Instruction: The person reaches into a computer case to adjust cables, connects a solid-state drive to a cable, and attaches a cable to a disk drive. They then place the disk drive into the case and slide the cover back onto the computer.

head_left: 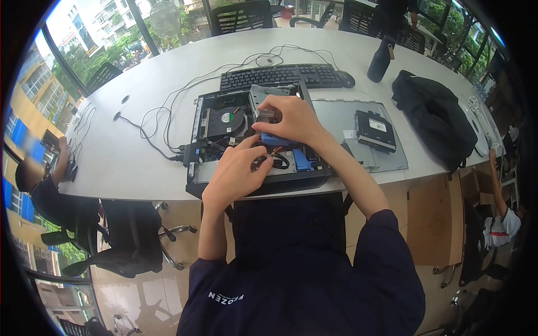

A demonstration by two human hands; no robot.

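Note:
An opened black desktop computer case (258,185) lies flat at the table's front edge. Inside it a round black fan (227,118) shows at the left, and a blue plastic part (303,161) at the right. My right hand (290,119) is over the upper middle of the case, thumb and fingers closed round a small metallic part (265,116) that I cannot identify. Just below and left, my left hand (238,168) reaches into the case, its fingertips close together at the coloured wires (275,151). Whatever it may pinch there is too small to tell.
Behind the case lie a black keyboard (280,77) and a mouse (346,79). To the right are a metal panel (392,159) with an optical drive (375,130) on it, a dark bottle (381,59) and a black bag (434,115). Other people sit at both sides.

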